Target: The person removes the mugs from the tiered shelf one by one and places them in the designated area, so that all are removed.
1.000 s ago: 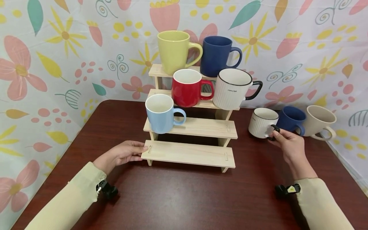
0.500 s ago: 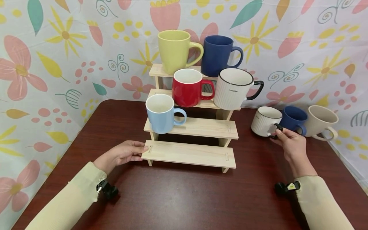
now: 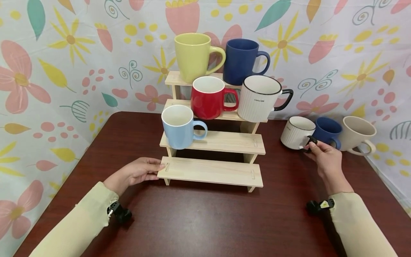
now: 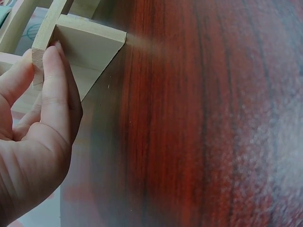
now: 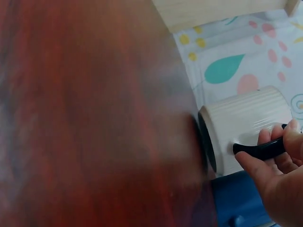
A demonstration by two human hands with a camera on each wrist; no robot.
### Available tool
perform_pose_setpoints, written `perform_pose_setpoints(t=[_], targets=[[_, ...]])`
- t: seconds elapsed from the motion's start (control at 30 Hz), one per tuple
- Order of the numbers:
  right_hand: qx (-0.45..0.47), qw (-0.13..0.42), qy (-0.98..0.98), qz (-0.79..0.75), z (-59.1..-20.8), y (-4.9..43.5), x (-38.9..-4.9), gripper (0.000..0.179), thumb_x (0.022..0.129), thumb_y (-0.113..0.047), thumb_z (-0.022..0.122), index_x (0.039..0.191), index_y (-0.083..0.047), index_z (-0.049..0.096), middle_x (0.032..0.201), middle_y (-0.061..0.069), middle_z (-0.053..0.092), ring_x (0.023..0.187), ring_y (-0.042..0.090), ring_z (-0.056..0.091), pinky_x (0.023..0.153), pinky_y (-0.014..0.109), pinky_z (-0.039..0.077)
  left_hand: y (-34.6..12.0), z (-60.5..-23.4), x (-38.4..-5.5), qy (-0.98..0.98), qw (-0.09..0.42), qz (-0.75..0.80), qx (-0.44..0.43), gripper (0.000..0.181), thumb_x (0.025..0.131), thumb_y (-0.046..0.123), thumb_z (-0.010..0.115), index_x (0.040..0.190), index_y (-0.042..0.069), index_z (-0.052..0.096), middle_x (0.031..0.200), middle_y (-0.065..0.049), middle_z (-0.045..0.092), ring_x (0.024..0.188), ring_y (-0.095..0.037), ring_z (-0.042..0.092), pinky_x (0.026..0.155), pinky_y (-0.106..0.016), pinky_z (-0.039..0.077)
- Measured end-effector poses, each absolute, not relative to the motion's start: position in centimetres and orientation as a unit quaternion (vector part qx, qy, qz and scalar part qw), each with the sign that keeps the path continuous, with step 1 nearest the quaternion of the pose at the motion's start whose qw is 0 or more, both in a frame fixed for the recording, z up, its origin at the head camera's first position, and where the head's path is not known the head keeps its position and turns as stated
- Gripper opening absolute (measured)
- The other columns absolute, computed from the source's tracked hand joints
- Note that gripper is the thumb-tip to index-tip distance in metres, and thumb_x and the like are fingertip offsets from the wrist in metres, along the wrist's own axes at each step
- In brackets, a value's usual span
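Note:
My left hand [image 3: 138,173] pinches the left end of the lowest board on a four-step wooden stand [image 3: 208,171]. In the left wrist view, the thumb and fingers [image 4: 56,92] lie on either side of the board's edge. At the right, my right hand [image 3: 329,162] grips the black handle [image 5: 262,150] of a ribbed white mug [image 3: 294,135] with a dark rim. This mug is tilted a little, close to a blue mug [image 3: 325,129] beside it. A beige mug [image 3: 354,134] stands farther right.
On the stand's top step are a yellow mug [image 3: 192,59] and a navy mug [image 3: 240,62]. Below sit a red mug [image 3: 207,101] and a large white mug [image 3: 255,101]. A light blue mug [image 3: 177,130] stands on the step under those. Patterned cloth [image 3: 96,78] hangs behind.
The ribbed white mug has shifted slightly right and back with my right hand, tilting a little. My left hand has stayed at the stand.

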State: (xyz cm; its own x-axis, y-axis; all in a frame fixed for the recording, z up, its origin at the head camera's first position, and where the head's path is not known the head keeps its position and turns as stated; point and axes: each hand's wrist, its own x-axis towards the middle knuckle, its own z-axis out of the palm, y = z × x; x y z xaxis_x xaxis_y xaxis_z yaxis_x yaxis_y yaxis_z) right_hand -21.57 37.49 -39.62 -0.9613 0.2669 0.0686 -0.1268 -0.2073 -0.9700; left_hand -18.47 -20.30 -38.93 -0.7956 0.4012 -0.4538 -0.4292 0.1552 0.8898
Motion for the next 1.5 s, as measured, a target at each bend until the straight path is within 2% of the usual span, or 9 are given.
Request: perform_pose_setpoints(t=[0.13, 0.37, 0.83, 1.3, 1.5], targets=[[-0.064, 0.127, -0.639, 0.756, -39.9, 37.8, -21.8, 0.031, 0.1, -0.001, 0.06, 0.078, -0.015, 0.077, 0.073, -0.008, 0.072, 0.07, -0.001, 0.071, 0.065, 0.013, 0.059, -20.4, -39.0, -18.6, 0.69, 0.319, 0.649, -0.009, 0.049, 0.105, 0.011, 0.054, 0.142, -0.018, 0.04, 0.09, 0.005, 0.07, 0.083, -0.003, 0.068, 0.074, -0.016, 0.059], [-0.07, 0.084, -0.688, 0.718, -40.0, 38.2, -22.1, 0.036, 0.101, -0.002, 0.059, 0.077, -0.022, 0.076, 0.074, -0.014, 0.072, 0.071, -0.005, 0.069, 0.064, 0.01, 0.057, -20.5, -39.1, -18.7, 0.692, 0.317, 0.648, -0.009, 0.049, 0.105, 0.01, 0.054, 0.142, -0.018, 0.041, 0.091, 0.005, 0.071, 0.083, -0.003, 0.068, 0.074, -0.015, 0.059], [-0.063, 0.078, -0.682, 0.724, -40.6, 39.0, -22.1, 0.033, 0.099, 0.0, 0.061, 0.078, -0.02, 0.077, 0.073, -0.013, 0.073, 0.072, -0.006, 0.07, 0.065, 0.01, 0.058, -20.4, -39.1, -18.5, 0.692, 0.313, 0.651, -0.003, 0.049, 0.104, 0.01, 0.055, 0.142, -0.019, 0.042, 0.091, 0.005, 0.071, 0.085, -0.003, 0.069, 0.075, -0.016, 0.06], [-0.036, 0.039, -0.676, 0.735, -39.9, 39.6, -22.2, 0.033, 0.099, 0.001, 0.061, 0.081, -0.02, 0.079, 0.076, -0.012, 0.075, 0.075, -0.005, 0.071, 0.066, 0.011, 0.058, -20.3, -39.0, -18.6, 0.694, 0.315, 0.648, -0.006, 0.051, 0.105, 0.01, 0.054, 0.144, -0.02, 0.039, 0.091, 0.006, 0.071, 0.084, -0.003, 0.069, 0.076, -0.016, 0.06], [-0.053, 0.025, -0.676, 0.735, -39.9, 39.6, -22.0, 0.031, 0.099, -0.002, 0.063, 0.08, -0.022, 0.078, 0.076, -0.014, 0.076, 0.074, -0.005, 0.072, 0.067, 0.011, 0.059, -20.5, -39.1, -18.6, 0.692, 0.319, 0.648, -0.002, 0.051, 0.105, 0.01, 0.055, 0.144, -0.02, 0.04, 0.091, 0.006, 0.072, 0.085, -0.003, 0.069, 0.076, -0.016, 0.06]])
